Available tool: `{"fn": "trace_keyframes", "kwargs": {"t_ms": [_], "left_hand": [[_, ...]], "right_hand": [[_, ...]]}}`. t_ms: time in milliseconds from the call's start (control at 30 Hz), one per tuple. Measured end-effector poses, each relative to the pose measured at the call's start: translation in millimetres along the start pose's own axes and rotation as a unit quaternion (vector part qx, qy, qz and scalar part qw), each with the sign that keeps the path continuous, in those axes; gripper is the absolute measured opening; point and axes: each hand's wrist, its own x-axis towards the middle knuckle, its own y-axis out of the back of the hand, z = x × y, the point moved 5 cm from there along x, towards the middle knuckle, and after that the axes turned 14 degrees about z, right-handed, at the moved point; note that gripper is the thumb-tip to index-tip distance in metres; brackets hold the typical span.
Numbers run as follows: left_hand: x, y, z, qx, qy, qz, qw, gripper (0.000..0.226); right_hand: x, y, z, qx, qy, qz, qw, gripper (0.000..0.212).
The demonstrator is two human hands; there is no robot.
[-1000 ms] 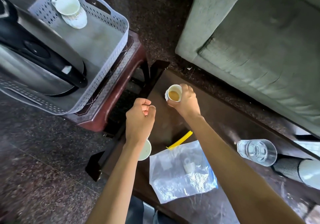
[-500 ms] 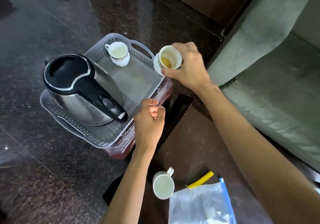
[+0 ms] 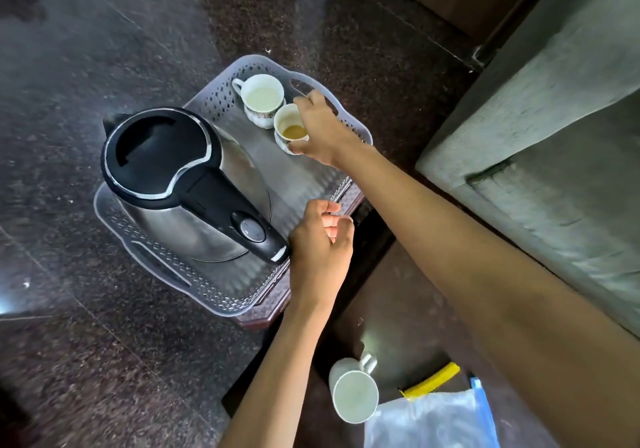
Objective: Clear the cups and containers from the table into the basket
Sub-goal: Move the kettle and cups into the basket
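Observation:
My right hand grips a small white cup with brown liquid in it, held low inside the grey perforated basket, right beside another white cup that stands there. Whether the held cup touches the basket floor I cannot tell. My left hand hovers over the basket's near right rim with its fingers curled and nothing in them. A steel kettle with a black lid and handle fills the basket's left part. On the dark table stands a white mug.
The basket sits on a small reddish stool on the dark stone floor. A clear plastic bag and a yellow strip lie on the table near the mug. A grey sofa runs along the right.
My right hand carried the cup of brown liquid from the table over the basket's rim and lowered it beside the other cup. My left hand stayed curled near the basket's edge.

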Motion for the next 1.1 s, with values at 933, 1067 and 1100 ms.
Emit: {"fn": "trace_keyframes", "kwargs": {"t_ms": [933, 1067, 1100], "left_hand": [[-110, 47, -64, 0.059, 0.026, 0.072, 0.995, 0.017], [-139, 57, -89, 0.070, 0.050, 0.068, 0.994, 0.021], [-146, 60, -95, 0.071, 0.055, 0.067, 0.994, 0.022]], "right_hand": [[-344, -26, 27, 0.161, -0.088, 0.043, 0.982, 0.054], [-391, -47, 13, 0.086, -0.061, -0.064, 0.992, 0.091], [-398, -51, 10, 0.048, -0.043, -0.072, 0.995, 0.098]]}}
